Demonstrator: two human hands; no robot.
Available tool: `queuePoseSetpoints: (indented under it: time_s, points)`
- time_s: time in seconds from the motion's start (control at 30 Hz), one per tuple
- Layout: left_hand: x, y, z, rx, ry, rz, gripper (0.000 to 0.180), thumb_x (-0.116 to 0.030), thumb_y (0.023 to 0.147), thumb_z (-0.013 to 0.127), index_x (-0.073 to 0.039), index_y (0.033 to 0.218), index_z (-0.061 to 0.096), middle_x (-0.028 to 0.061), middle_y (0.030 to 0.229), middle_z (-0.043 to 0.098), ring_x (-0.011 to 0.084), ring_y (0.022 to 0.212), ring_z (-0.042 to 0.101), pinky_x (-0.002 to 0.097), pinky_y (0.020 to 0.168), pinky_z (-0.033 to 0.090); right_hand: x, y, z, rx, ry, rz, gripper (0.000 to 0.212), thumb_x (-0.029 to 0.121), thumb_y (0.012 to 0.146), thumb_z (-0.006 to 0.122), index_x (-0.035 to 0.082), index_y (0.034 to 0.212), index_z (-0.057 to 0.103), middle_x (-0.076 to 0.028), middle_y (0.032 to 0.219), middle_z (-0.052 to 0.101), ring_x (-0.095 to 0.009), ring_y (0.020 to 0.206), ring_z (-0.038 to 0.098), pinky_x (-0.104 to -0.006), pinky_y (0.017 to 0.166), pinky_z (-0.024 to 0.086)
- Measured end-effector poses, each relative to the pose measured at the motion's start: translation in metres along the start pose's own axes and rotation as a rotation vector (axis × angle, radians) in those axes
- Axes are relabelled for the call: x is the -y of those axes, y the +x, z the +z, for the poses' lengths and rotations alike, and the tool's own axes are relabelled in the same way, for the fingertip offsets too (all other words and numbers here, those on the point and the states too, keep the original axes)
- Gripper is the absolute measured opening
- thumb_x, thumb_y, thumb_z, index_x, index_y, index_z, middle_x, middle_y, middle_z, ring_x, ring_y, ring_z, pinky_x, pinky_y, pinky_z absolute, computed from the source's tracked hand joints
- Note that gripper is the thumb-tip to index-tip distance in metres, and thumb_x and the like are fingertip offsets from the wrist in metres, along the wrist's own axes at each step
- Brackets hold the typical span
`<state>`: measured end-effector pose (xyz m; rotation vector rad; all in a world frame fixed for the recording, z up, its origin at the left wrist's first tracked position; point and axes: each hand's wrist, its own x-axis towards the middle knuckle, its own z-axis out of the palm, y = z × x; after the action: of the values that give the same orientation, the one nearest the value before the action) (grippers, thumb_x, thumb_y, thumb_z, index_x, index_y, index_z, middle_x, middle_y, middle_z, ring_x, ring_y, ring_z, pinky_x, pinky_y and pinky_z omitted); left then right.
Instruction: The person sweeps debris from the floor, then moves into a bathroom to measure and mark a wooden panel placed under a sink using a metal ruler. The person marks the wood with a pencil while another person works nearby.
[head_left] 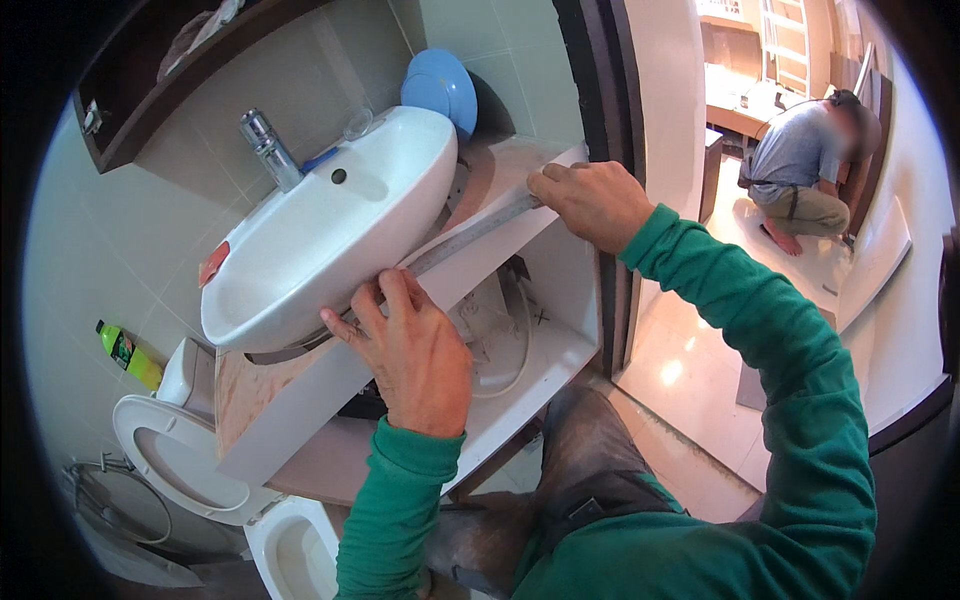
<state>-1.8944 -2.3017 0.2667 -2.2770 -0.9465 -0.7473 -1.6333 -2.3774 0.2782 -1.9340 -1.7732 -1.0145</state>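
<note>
1. While the right hand (592, 205) pinches one end of a grey strip (475, 240), the left hand (420, 360) sets bent fingertips at its other end; whether these grip, I cannot tell.
2. The strip lies along the white front edge of the bench (320, 390), just beside the white basin (300, 250).
3. A chrome faucet (270, 150) stands behind the basin.
4. Beyond the dark door frame (612, 130), another person (800, 165) crouches.
</note>
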Motion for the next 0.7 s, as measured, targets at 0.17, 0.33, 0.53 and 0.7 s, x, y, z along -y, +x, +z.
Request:
queuePoseSetpoints:
  time_s: [0.17, 0.33, 0.53, 0.7]
  points:
    - [-0.012, 0.007, -0.003, 0.039, -0.020, 0.012, 0.052, -0.019, 0.089, 0.068, 0.007, 0.134, 0.060, 0.0133, 0.127, 0.051, 0.0376, 0.124, 0.045, 0.0702, 0.114, 0.029, -0.012, -0.004, -0.004, 0.052, -0.024, 0.019, 0.023, 0.009, 0.093, 0.057, 0.007, 0.115, 0.062, -0.012, 0.105, 0.071, -0.031, 0.086, 0.074, -0.0424, 0.072, 0.060]
    - [-0.014, 0.007, -0.004, -0.004, 0.021, 0.021, 0.042, -0.015, 0.090, 0.065, 0.007, 0.126, 0.064, 0.0138, 0.124, 0.052, 0.0379, 0.121, 0.046, 0.0687, 0.116, 0.028, -0.013, -0.006, 0.006, -0.059, -0.032, 0.011, 0.018, 0.016, 0.095, 0.059, 0.010, 0.109, 0.066, -0.010, 0.099, 0.073, -0.031, 0.077, 0.073, -0.0433, 0.066, 0.060]
    - [-0.020, 0.018, -0.024, 0.162, 0.063, 0.070, 0.033, -0.011, 0.086, 0.063, 0.007, 0.112, 0.071, 0.0126, 0.117, 0.056, 0.0379, 0.113, 0.051, 0.0682, 0.107, 0.036, -0.011, -0.005, 0.007, -0.025, -0.059, 0.005, 0.019, 0.016, 0.093, 0.060, 0.009, 0.110, 0.066, -0.010, 0.101, 0.073, -0.031, 0.076, 0.074, -0.0427, 0.065, 0.060]
    - [-0.030, 0.026, -0.017, 0.139, -0.028, 0.062, 0.031, -0.007, 0.087, 0.061, 0.011, 0.111, 0.068, 0.0142, 0.116, 0.056, 0.0351, 0.108, 0.056, 0.0518, 0.092, 0.052, -0.019, -0.006, 0.003, -0.017, -0.093, 0.033, 0.020, 0.015, 0.093, 0.059, 0.008, 0.111, 0.066, -0.010, 0.101, 0.073, -0.031, 0.077, 0.074, -0.0422, 0.065, 0.060]
